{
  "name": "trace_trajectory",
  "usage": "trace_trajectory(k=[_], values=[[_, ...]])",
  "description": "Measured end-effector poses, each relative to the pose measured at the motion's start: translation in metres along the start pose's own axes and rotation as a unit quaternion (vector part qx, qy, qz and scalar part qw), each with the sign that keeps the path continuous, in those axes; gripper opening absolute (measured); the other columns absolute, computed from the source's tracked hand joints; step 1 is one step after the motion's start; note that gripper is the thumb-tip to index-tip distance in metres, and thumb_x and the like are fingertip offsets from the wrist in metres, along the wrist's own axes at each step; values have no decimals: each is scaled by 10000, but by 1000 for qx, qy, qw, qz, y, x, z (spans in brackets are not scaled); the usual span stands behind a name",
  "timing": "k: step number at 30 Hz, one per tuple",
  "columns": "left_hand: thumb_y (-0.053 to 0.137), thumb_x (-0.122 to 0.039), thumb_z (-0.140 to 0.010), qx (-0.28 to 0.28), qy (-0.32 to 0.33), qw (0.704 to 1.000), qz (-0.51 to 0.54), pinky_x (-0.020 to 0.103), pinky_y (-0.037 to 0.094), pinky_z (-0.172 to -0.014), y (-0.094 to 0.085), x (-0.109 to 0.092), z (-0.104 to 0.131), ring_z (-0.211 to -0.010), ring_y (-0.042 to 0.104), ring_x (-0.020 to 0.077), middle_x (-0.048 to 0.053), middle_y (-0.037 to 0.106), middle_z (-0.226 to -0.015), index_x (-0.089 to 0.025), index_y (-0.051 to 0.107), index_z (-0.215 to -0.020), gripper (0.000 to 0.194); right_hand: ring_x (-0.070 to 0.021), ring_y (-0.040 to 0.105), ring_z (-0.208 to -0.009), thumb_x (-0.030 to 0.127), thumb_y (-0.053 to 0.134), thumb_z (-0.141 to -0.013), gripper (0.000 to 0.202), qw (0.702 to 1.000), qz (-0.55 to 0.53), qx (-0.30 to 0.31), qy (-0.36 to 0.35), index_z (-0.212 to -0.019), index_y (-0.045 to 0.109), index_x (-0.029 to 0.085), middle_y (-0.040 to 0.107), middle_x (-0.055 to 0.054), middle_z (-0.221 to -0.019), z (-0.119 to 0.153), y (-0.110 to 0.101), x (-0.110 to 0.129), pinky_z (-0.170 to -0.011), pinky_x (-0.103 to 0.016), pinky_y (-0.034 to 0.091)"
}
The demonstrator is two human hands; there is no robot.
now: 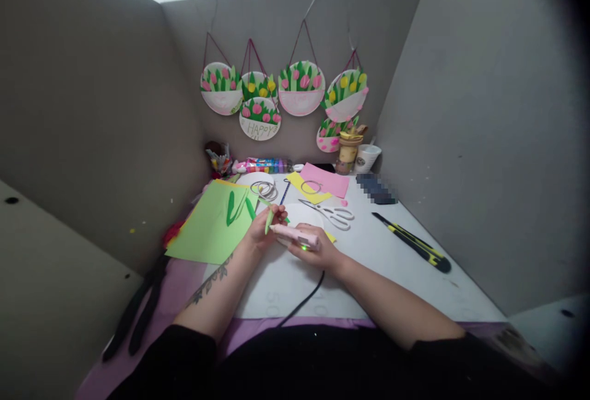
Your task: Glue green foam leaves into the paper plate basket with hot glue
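My left hand (pixel 263 228) pinches a light green paper leaf (pixel 268 222) above the table. In my right hand (pixel 320 249) is a pink hot glue gun (pixel 295 235) with a lit green light, its nozzle at or very near the leaf. A black cable (pixel 304 300) runs down from it toward my body. Under and behind my hands lies a white paper plate (pixel 311 219), partly hidden, with a bit of yellow paper at its edge. White-handled scissors (pixel 334 214) rest just right of the plate.
Light green sheets (pixel 203 228) with dark green cut strips (pixel 231 209) lie left. Pink paper (pixel 325 180), yellow paper (pixel 306 188) and rings (pixel 264 190) are further back. A box cutter (pixel 412 243) and a blurred dark object (pixel 377 188) lie right. Decorated plates (pixel 302 90) hang on the grey partition.
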State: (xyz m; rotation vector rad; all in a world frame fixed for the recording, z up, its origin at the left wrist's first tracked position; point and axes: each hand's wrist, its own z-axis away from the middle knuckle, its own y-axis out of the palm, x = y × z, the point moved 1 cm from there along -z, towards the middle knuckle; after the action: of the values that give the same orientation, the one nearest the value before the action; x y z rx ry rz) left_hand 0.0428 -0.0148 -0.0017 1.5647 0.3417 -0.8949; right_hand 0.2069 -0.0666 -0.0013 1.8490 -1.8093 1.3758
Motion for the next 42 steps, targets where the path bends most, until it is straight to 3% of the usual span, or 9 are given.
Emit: trace_trajectory(k=[11, 20, 28, 42], values=[[763, -223, -722, 1, 1, 1000, 15, 188, 444, -577, -2, 0, -2, -688, 557, 85, -1, 577, -787, -154, 584, -744, 193, -166, 543, -650, 313, 623, -817, 155, 999, 1, 17, -33, -711, 559, 221, 568, -17, -707, 0, 0, 3, -656, -308, 440], [752, -221, -712, -20, 4, 1000, 8, 187, 430, -568, 0, -3, -2, -661, 545, 82, -4, 575, -772, -159, 557, -740, 207, -171, 546, -660, 324, 625, -812, 167, 999, -10, 32, -12, -704, 553, 219, 573, -22, -710, 0, 1, 5, -658, -305, 438], [798, -239, -686, -21, 28, 999, 25, 191, 441, -572, -8, -2, -8, -645, 553, 71, -16, 575, -765, -149, 557, -780, 273, -150, 541, -638, 320, 645, -791, 172, 999, -31, 29, 4, -703, 556, 202, 577, -17, -710, -1, 2, 5, -635, -279, 436], [758, -202, -719, -27, 26, 999, 22, 200, 441, -545, -11, -3, -9, -651, 551, 83, -16, 581, -771, -156, 560, -749, 205, -142, 558, -667, 302, 689, -769, 140, 995, -84, 9, 45, -765, 605, 189, 578, -3, -731, 1, 1, -3, -623, -251, 432]])
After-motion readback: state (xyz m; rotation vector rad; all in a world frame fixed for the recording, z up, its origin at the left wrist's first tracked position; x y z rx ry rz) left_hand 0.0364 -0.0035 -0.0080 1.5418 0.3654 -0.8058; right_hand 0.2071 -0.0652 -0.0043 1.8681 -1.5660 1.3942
